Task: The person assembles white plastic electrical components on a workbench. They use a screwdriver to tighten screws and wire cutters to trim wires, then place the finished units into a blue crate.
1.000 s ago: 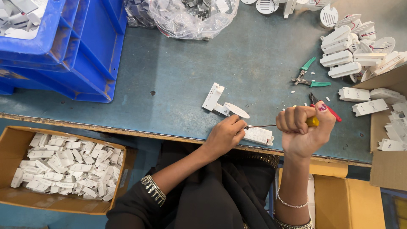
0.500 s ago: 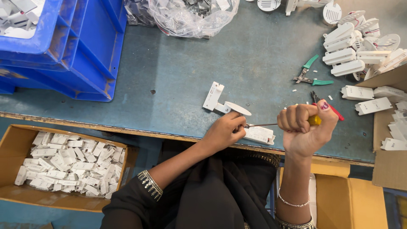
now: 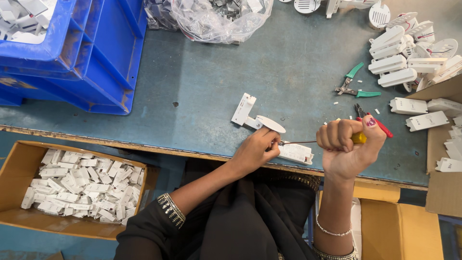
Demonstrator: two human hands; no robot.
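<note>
The tabletop (image 3: 288,72) is a worn blue-green sheet with a chipped, rusty near edge. At that near edge the left hand (image 3: 257,149) pinches a small white plastic housing (image 3: 296,153), fingers closed narrow on its end. The right hand (image 3: 346,149) is a tight fist around a yellow-handled screwdriver (image 3: 358,138), whose thin shaft runs level to the housing. Just behind lies a white bracket with a round disc (image 3: 255,118). Stacked blue crates (image 3: 72,53) fill the far left corner, a clear bag of parts (image 3: 221,19) sits at the far edge, and white casings (image 3: 409,53) pile up at the far right beside green-handled pliers (image 3: 353,86). Below the near left edge stands a cardboard box of white pieces (image 3: 77,185).
</note>
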